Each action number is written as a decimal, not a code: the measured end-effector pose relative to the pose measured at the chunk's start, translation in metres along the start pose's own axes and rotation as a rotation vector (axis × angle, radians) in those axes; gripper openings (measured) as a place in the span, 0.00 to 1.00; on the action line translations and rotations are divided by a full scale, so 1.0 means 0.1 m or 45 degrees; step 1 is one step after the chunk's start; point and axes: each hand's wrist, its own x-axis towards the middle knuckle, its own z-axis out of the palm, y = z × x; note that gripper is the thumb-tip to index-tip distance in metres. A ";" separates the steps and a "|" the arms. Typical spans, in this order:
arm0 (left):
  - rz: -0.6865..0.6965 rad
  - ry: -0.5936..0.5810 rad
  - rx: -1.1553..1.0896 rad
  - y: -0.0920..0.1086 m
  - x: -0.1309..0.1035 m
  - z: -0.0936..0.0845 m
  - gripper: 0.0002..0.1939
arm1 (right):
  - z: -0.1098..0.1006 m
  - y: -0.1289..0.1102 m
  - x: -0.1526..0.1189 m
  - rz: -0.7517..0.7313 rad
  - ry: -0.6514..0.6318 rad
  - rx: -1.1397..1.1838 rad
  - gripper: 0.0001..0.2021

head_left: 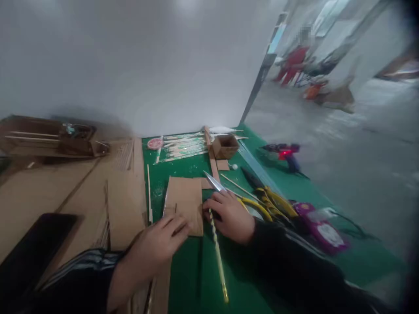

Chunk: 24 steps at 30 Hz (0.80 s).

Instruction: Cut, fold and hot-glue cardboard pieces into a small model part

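A rectangular piece of brown cardboard (pixel 183 194) lies on the green mat in front of me, with a short dark line on it. My left hand (pixel 160 242) rests on its lower left part, fingers bent loosely and laid on the surface, holding nothing. At the right edge, my right hand (pixel 229 216) is closed around a thin yellow patterned pencil (pixel 217 257), which points back toward me. Just beyond that hand show the pointed blades of scissors (pixel 214 181); their yellow handle (pixel 258 208) is partly hidden behind it.
Yellow-handled pliers (pixel 279 203), a purple device (pixel 322 229) and a glue gun (pixel 288 155) with a red light lie right. Thin sticks (pixel 186 146), a small cardboard box (pixel 225 147) and a red-and-white disc (pixel 155 143) sit behind. A black phone-like slab (pixel 39 253) lies left.
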 end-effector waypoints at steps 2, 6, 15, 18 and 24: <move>-0.012 0.002 -0.008 0.01 0.02 -0.02 0.19 | 0.00 0.01 -0.01 0.004 -0.001 -0.002 0.07; -0.044 0.015 -0.014 0.03 0.03 -0.01 0.17 | 0.00 0.01 -0.02 0.016 -0.004 -0.003 0.07; -0.059 0.001 -0.055 0.02 0.04 -0.02 0.17 | -0.01 0.00 -0.02 0.022 0.004 0.000 0.06; -0.067 -0.012 -0.064 0.03 0.05 -0.02 0.17 | -0.02 0.00 -0.03 0.019 0.010 0.004 0.06; -0.080 -0.057 -0.044 0.04 0.05 -0.04 0.19 | 0.01 0.00 -0.02 0.011 0.045 0.036 0.06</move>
